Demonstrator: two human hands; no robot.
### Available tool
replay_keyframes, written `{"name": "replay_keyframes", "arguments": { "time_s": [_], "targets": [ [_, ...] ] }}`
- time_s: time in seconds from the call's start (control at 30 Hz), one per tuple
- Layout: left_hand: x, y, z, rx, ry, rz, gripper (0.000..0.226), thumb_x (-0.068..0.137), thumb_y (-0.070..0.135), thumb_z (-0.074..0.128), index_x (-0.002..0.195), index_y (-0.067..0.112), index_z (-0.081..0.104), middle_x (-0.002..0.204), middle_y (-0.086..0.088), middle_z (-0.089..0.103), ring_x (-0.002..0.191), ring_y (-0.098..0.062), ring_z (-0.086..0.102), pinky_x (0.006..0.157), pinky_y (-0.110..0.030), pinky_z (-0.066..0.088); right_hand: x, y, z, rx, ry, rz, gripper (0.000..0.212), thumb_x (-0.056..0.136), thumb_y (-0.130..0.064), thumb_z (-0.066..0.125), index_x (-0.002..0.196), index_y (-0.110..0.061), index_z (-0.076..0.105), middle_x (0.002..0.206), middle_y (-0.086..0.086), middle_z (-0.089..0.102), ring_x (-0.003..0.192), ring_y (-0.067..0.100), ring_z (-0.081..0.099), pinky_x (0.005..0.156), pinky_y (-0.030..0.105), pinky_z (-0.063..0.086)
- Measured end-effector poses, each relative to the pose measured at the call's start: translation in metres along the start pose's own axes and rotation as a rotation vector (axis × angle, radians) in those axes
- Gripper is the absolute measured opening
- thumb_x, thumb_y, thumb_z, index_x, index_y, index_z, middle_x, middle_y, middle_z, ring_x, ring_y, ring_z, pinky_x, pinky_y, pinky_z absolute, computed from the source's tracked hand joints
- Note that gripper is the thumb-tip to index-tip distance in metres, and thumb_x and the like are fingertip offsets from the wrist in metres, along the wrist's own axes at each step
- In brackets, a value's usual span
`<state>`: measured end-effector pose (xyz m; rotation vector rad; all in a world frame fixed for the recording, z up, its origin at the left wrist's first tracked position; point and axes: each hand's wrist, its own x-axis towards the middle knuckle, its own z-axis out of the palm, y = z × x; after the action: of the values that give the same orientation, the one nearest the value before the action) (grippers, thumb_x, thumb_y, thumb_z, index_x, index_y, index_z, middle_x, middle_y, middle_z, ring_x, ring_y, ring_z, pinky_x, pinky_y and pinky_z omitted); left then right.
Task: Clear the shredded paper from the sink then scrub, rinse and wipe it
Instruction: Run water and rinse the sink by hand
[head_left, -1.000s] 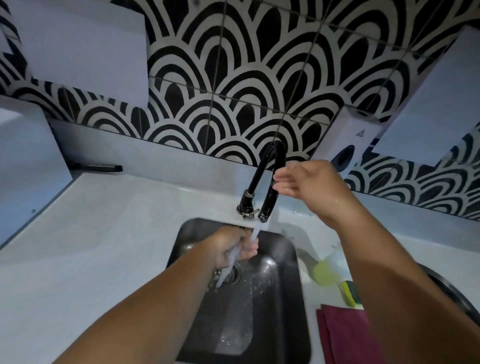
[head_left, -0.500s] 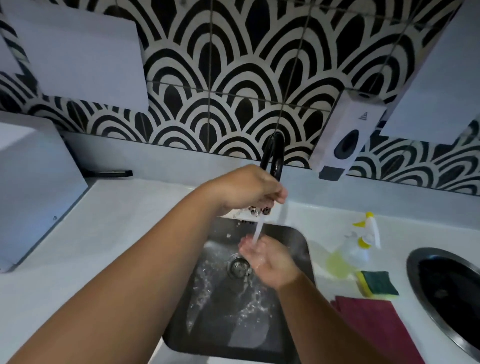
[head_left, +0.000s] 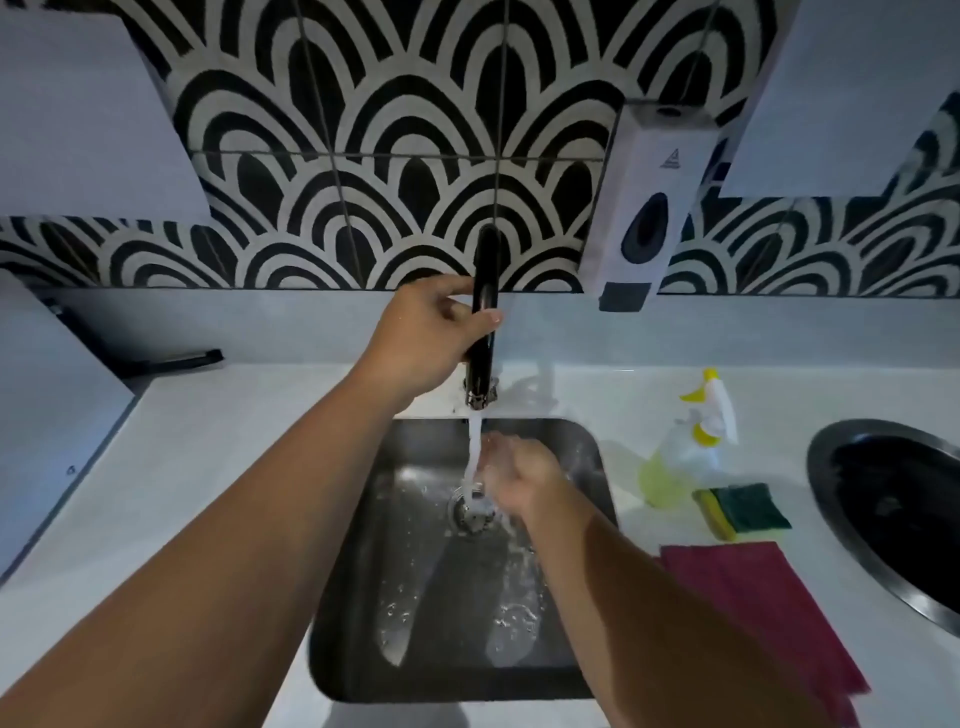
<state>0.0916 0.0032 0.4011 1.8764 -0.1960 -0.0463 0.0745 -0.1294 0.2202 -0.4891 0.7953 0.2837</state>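
A dark steel sink (head_left: 358, 613) sits in the white counter, wet, with a round drain (head_left: 470, 512) in the middle. A black tap (head_left: 483, 291) rises behind it and water (head_left: 474, 452) runs from its spout. My left hand (head_left: 431, 338) grips the tap's neck, thumb and fingers curled round it. My right hand (head_left: 519, 475) is down in the basin under the stream, fingers loosely bent, holding nothing that I can see. No shredded paper shows in the sink.
On the counter to the right stand a spray bottle (head_left: 685, 452) with yellow liquid, a green and yellow sponge (head_left: 743, 509) and a dark red cloth (head_left: 753, 603). A round black bin opening (head_left: 893, 514) lies at far right. A white soap dispenser (head_left: 649, 208) hangs on the patterned wall.
The hands swapped places: my left hand rose out of the basin and took hold of the tap, and my right hand dropped from the tap into the stream. The view tilted down.
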Motion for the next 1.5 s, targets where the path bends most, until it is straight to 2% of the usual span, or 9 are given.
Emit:
{"name": "replay_keyframes", "arguments": {
  "time_s": [0.13, 0.3, 0.4, 0.5, 0.83, 1.07, 1.2, 1.3, 1.5],
  "targets": [
    [-0.002, 0.003, -0.001, -0.015, -0.014, 0.006, 0.032, 0.09, 0.021, 0.078, 0.121, 0.019, 0.07, 0.072, -0.013, 0.066, 0.078, -0.024, 0.075, 0.082, -0.041, 0.063, -0.004, -0.046, 0.058, -0.008, 0.032, -0.127, 0.02, 0.105, -0.005, 0.044, 0.106, 0.005, 0.06, 0.084, 0.019, 0.069, 0.073, 0.025, 0.068, 0.067, 0.031, 0.062],
    [-0.006, 0.009, 0.002, -0.001, -0.03, 0.003, 0.028, 0.093, 0.017, 0.075, 0.12, 0.015, 0.07, 0.083, -0.023, 0.071, 0.081, -0.027, 0.076, 0.08, -0.038, 0.064, 0.004, -0.082, 0.12, -0.347, -0.078, -0.217, 0.047, 0.1, -0.022, 0.031, 0.135, 0.001, 0.052, 0.142, 0.018, 0.059, 0.129, 0.031, 0.059, 0.108, 0.041, 0.048],
    [-0.006, 0.009, 0.004, 0.041, -0.012, 0.007, 0.03, 0.094, 0.019, 0.074, 0.123, 0.016, 0.069, 0.087, -0.025, 0.07, 0.084, -0.028, 0.075, 0.081, -0.041, 0.064, -0.002, -0.09, 0.118, -0.343, -0.01, -0.323, 0.033, 0.106, -0.017, 0.026, 0.094, -0.002, 0.052, 0.099, 0.021, 0.065, 0.086, 0.027, 0.068, 0.106, 0.032, 0.048],
    [-0.004, 0.006, 0.008, 0.059, 0.015, 0.009, 0.035, 0.093, 0.024, 0.074, 0.127, 0.016, 0.067, 0.087, -0.02, 0.071, 0.083, -0.024, 0.075, 0.082, -0.044, 0.063, 0.014, -0.09, 0.096, -0.169, 0.065, -0.317, 0.032, 0.103, -0.01, 0.032, 0.079, -0.005, 0.052, 0.063, 0.008, 0.057, 0.05, 0.016, 0.054, 0.063, 0.025, 0.057],
    [-0.006, -0.01, 0.014, 0.009, 0.065, 0.078, 0.036, 0.091, 0.03, 0.075, 0.124, 0.016, 0.07, 0.081, -0.014, 0.07, 0.084, -0.027, 0.075, 0.081, -0.045, 0.063, 0.048, -0.081, 0.056, -0.889, 0.027, -0.428, 0.013, 0.101, -0.016, 0.056, 0.103, -0.014, 0.068, 0.099, 0.01, 0.069, 0.08, 0.024, 0.063, 0.063, 0.032, 0.058],
    [-0.033, -0.094, -0.006, 0.013, 0.096, -0.065, 0.036, 0.105, 0.039, 0.054, 0.103, 0.008, 0.074, 0.086, -0.007, 0.074, 0.081, -0.02, 0.071, 0.079, -0.041, 0.058, 0.069, -0.081, 0.042, -1.291, -0.024, -0.682, 0.023, 0.094, -0.005, 0.064, 0.074, -0.016, 0.071, 0.071, -0.003, 0.066, 0.067, 0.013, 0.063, 0.071, 0.029, 0.055],
    [-0.053, -0.173, -0.017, 0.3, -0.003, -0.186, 0.015, 0.099, 0.031, 0.066, 0.087, 0.031, 0.074, 0.08, 0.011, 0.074, 0.079, -0.004, 0.069, 0.088, -0.035, 0.055, 0.061, -0.081, 0.034, -1.621, -0.119, -0.874, 0.014, 0.092, -0.012, 0.064, 0.088, -0.008, 0.078, 0.069, -0.015, 0.056, 0.062, -0.009, 0.05, 0.057, 0.001, 0.036],
    [-0.069, -0.209, -0.016, 0.525, -0.118, -0.195, 0.016, 0.097, 0.03, 0.069, 0.086, 0.04, 0.072, 0.074, 0.031, 0.065, 0.074, 0.016, 0.061, 0.082, -0.017, 0.049, 0.056, -0.079, 0.04, -1.679, -0.107, -0.944, 0.043, 0.094, -0.006, 0.059, 0.061, -0.033, 0.053, 0.064, -0.022, 0.044, 0.059, -0.012, 0.042, 0.051, -0.001, 0.033],
    [-0.08, -0.241, -0.008, 0.538, -0.223, -0.312, 0.016, 0.097, 0.036, 0.065, 0.103, 0.028, 0.077, 0.101, 0.009, 0.076, 0.091, -0.01, 0.07, 0.094, -0.034, 0.054, 0.056, -0.081, 0.061, -1.612, -0.065, -0.879, 0.032, 0.096, -0.007, 0.058, 0.069, -0.023, 0.063, 0.052, -0.012, 0.061, 0.04, -0.009, 0.052, 0.046, 0.006, 0.039]
  ]
}}
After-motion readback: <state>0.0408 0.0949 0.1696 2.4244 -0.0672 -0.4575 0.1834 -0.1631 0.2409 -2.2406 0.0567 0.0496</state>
